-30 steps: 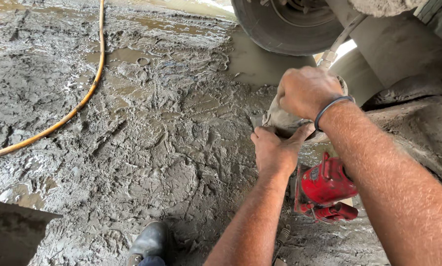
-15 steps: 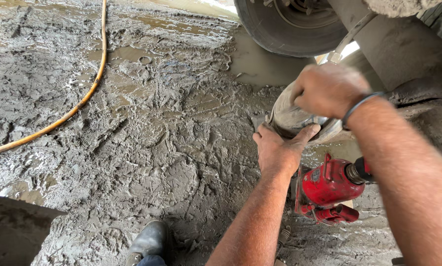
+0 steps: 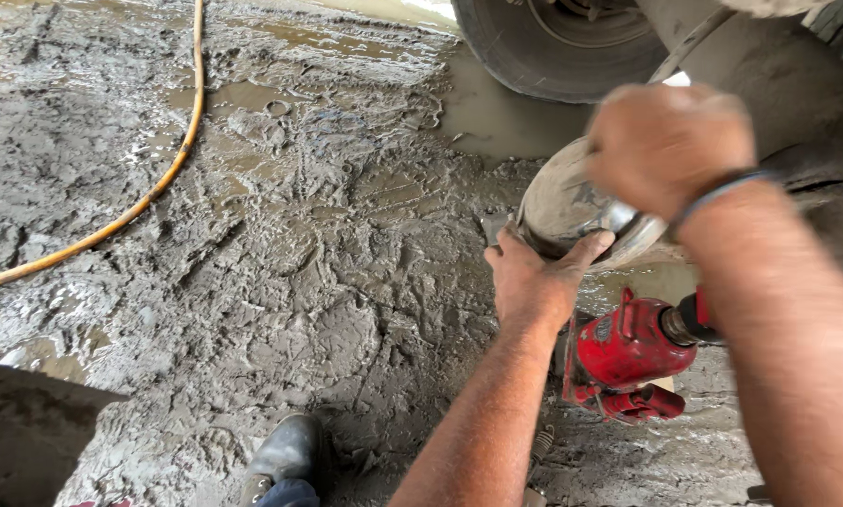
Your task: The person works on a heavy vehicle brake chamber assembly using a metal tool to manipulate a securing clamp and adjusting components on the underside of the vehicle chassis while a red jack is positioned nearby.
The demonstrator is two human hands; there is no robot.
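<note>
My left hand [image 3: 532, 280] cups the underside of a round, mud-smeared grey metal cover [image 3: 564, 199], thumb hooked on its lower rim. My right hand [image 3: 667, 141], a dark band at the wrist, grips the same cover from above at its right side. The cover is tilted and held off the ground. Just below it a red bottle jack [image 3: 628, 349] stands on the muddy ground, partly hidden behind my right forearm.
Wet grey mud [image 3: 281, 244] covers the ground. A yellow hose [image 3: 149, 197] curves across the left. A big vehicle tyre [image 3: 553, 47] and muddy chassis parts sit at the top right. My dark boot [image 3: 285, 455] shows at the bottom; a dark slab [image 3: 22, 432] lies bottom left.
Both hands have lifted the round cover up and to the right, exposing more of the red jack under it. The view has shifted slightly with them.
</note>
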